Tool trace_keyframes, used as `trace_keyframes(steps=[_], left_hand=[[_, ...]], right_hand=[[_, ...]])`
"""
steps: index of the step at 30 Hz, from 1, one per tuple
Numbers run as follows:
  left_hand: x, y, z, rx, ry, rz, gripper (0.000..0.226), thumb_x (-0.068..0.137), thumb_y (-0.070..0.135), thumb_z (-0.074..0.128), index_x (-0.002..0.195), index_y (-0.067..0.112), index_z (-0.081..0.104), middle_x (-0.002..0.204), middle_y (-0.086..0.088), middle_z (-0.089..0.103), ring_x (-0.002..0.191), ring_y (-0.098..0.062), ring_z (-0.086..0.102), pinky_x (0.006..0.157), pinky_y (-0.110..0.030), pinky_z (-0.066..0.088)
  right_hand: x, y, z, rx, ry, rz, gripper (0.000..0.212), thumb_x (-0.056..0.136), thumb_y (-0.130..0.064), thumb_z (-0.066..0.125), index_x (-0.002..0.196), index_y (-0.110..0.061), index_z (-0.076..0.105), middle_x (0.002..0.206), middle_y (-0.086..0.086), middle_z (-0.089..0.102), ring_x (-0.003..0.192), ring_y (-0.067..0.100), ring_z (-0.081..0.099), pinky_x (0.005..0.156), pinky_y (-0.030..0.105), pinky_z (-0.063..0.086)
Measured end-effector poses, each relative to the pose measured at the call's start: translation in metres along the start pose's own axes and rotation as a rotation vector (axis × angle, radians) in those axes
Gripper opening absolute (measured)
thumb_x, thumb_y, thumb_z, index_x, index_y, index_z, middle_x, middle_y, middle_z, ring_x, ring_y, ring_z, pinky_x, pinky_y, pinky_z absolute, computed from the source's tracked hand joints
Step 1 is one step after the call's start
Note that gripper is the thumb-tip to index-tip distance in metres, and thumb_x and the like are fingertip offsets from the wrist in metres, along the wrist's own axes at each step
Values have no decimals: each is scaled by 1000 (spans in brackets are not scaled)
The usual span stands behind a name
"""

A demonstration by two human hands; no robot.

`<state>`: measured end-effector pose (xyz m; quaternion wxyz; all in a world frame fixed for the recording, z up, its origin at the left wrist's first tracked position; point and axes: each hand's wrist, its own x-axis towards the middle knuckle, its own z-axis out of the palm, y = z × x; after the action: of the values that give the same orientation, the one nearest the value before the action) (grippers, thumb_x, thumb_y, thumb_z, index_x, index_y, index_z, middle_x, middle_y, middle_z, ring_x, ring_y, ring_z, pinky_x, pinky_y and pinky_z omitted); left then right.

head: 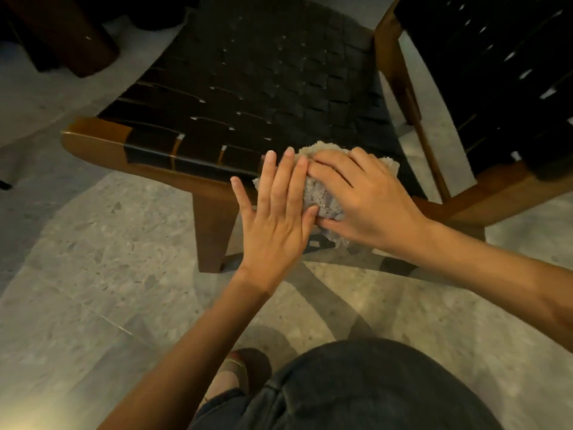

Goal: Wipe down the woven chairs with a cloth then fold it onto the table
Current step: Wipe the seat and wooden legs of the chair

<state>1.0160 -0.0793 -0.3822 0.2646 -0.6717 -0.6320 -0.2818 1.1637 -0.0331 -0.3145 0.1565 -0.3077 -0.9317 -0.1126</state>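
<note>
A low wooden chair with a black woven seat (254, 88) stands in front of me. A bunched grey-beige cloth (322, 197) lies over the seat's front right edge. My right hand (366, 197) lies on top of the cloth, thumb tucked under its lower edge and fingers bent over it. My left hand (276, 215) rests beside it with straight fingers, touching the cloth's left side and the chair's front rail.
A second woven chair (496, 72) stands close at the right, its wooden frame nearly touching the first. A dark wooden furniture leg (71, 35) is at the upper left. Speckled stone floor (108, 274) surrounds the chairs. My knee and foot are below.
</note>
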Motion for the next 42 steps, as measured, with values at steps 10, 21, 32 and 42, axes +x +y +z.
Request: trace_keyframes(steps=[10, 21, 32, 42], left_hand=[[5, 49, 17, 195, -81, 203, 59, 99, 45, 33, 144, 8, 24, 146, -8, 42, 136, -22, 37, 111, -55, -12], [-3, -2, -32, 112, -198, -68, 64, 98, 33, 48, 147, 10, 14, 152, -9, 15, 145, -21, 2, 117, -49, -5], [32, -133, -127, -72, 229, -1011, 15, 83, 15, 70, 95, 7, 66, 88, -4, 51, 79, -16, 49, 69, -23, 40], [52, -105, -120, -819, 191, -1284, 31, 99, 12, 43, 129, 11, 50, 113, -2, 59, 99, -10, 58, 88, -25, 50]], right_hand=[[-52, 47, 4, 89, -32, 109, 71, 70, -38, 75, 127, -5, 49, 122, 16, 52, 102, 32, 53, 80, 44, 50], [8, 21, -2, 452, -8, -60, 61, 70, -27, 72, 122, 1, 56, 121, 17, 56, 115, 22, 49, 101, 28, 36], [188, -123, -6, 561, 149, -286, 56, 79, -19, 72, 128, -4, 49, 129, 11, 54, 113, 29, 50, 97, 35, 41], [171, -102, 6, 366, 109, -307, 63, 88, -36, 57, 145, -19, 34, 148, 2, 37, 120, 29, 41, 94, 41, 37]])
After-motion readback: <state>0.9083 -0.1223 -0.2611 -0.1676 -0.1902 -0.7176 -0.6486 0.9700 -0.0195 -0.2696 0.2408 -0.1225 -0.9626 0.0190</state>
